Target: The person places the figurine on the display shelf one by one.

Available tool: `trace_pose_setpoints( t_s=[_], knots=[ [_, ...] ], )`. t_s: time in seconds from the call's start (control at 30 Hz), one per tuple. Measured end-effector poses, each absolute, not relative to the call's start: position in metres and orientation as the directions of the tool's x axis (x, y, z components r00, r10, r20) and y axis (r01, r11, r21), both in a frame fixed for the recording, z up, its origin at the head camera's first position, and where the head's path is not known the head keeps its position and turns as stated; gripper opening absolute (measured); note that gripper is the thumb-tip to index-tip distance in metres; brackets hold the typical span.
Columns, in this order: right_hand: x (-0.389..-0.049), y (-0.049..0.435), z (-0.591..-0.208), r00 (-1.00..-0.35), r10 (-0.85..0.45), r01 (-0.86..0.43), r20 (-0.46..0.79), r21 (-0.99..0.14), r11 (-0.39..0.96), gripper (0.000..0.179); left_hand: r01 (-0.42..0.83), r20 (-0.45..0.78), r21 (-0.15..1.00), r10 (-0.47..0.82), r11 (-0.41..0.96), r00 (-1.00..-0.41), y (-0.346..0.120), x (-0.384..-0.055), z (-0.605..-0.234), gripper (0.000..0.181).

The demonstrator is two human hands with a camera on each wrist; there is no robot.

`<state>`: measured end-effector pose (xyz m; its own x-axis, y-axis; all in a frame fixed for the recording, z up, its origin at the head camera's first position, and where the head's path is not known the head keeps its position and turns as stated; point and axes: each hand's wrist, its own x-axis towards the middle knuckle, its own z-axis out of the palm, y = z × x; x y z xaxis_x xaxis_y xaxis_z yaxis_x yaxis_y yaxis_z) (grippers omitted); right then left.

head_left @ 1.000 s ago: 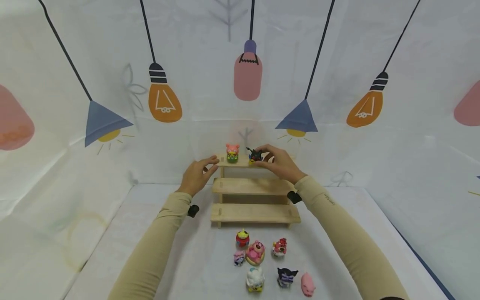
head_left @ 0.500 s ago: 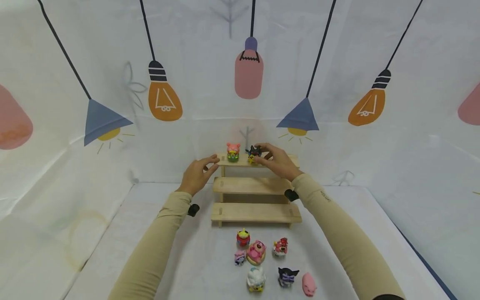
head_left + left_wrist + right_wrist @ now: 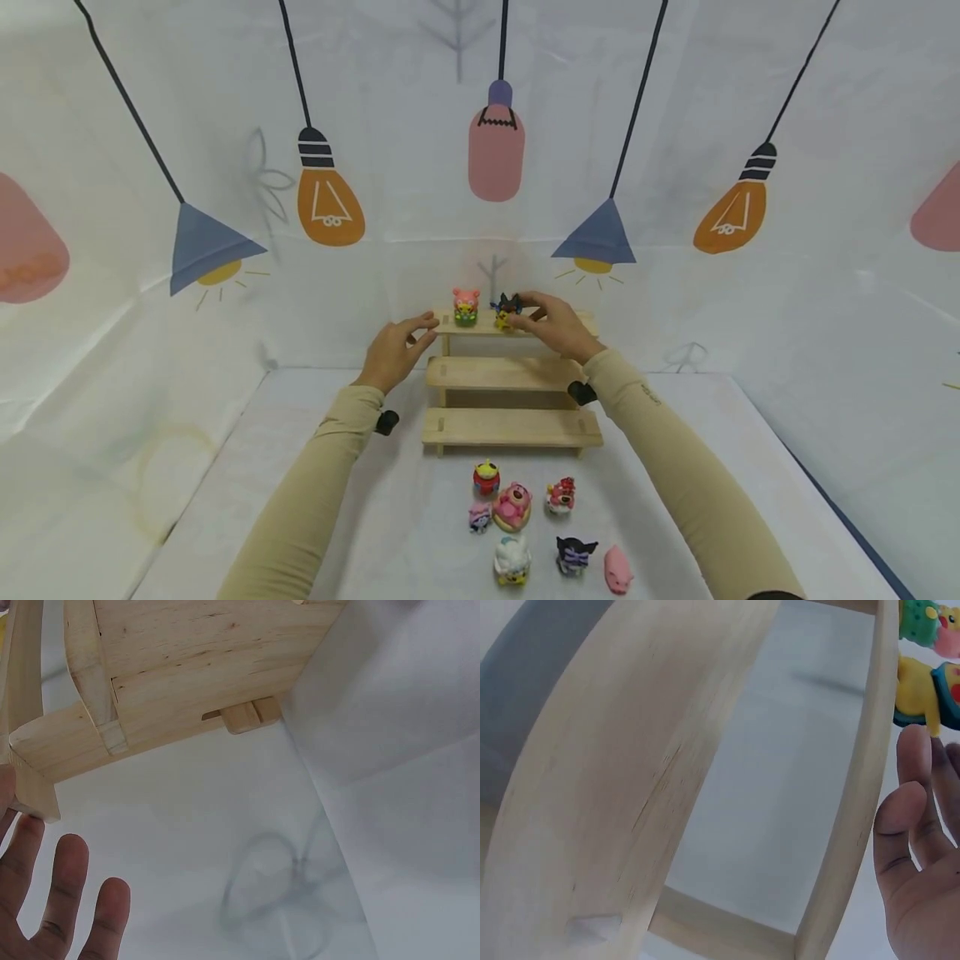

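Note:
My right hand [image 3: 558, 327] pinches a small black-hooded yellow figurine [image 3: 504, 315] on the top step of a tiered wooden shelf [image 3: 504, 372]. In the right wrist view its fingertips are right at the yellow figurine [image 3: 915, 694], by the shelf's edge. Left of it, a pink-hooded figurine [image 3: 466, 308] stands upright on the same step. My left hand [image 3: 393, 350] pinches the left end of that step between thumb and forefinger. The left wrist view shows the shelf's underside [image 3: 210, 652], with the other fingers [image 3: 67, 877] of that hand extended.
Before the shelf, several figurines stand or lie on the white tabletop [image 3: 405, 517]: a red-and-yellow one [image 3: 486, 477], a pink bear [image 3: 513, 506], a white one [image 3: 512, 559], a black-and-purple one [image 3: 574, 554] and a pink pig [image 3: 617, 569]. A printed white backdrop [image 3: 420, 150] rises behind.
My right hand has turned the black-hooded figurine so that more of its yellow front shows, and has shifted slightly left with it. The left hand has stayed at the shelf's end.

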<state>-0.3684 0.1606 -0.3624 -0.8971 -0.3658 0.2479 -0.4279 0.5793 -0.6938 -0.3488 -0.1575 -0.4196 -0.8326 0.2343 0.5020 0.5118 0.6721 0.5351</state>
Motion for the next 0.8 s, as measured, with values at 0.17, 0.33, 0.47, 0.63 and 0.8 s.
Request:
trace_pose_setpoints(
  t_s=[0.17,0.33,0.47,0.63,0.8],
  knots=[
    [-0.357,0.174,-0.361,-0.892,-0.342,-0.447,0.296,-0.696,0.562,0.057,0.519,0.510,0.540,0.233,0.662,-0.828,-0.156,-0.348,-0.421,0.031],
    [-0.342,0.193,-0.361,-0.869,-0.344,-0.493,0.355,-0.677,0.546,0.051,0.522,0.520,0.533,0.229,0.666,-0.823,-0.156,-0.349,-0.422,0.031],
    [-0.326,0.207,-0.362,-0.847,-0.367,-0.530,0.385,-0.675,0.514,0.041,0.519,0.518,0.530,0.229,0.671,-0.824,-0.157,-0.350,-0.422,0.031],
    [-0.301,0.221,-0.369,-0.831,-0.402,-0.552,0.385,-0.657,0.514,0.033,0.517,0.512,0.535,0.230,0.669,-0.828,-0.158,-0.350,-0.422,0.031],
    [-0.275,0.232,-0.378,-0.813,-0.432,-0.578,0.391,-0.628,0.521,0.032,0.509,0.502,0.539,0.230,0.671,-0.834,-0.157,-0.349,-0.421,0.031]
  ],
)
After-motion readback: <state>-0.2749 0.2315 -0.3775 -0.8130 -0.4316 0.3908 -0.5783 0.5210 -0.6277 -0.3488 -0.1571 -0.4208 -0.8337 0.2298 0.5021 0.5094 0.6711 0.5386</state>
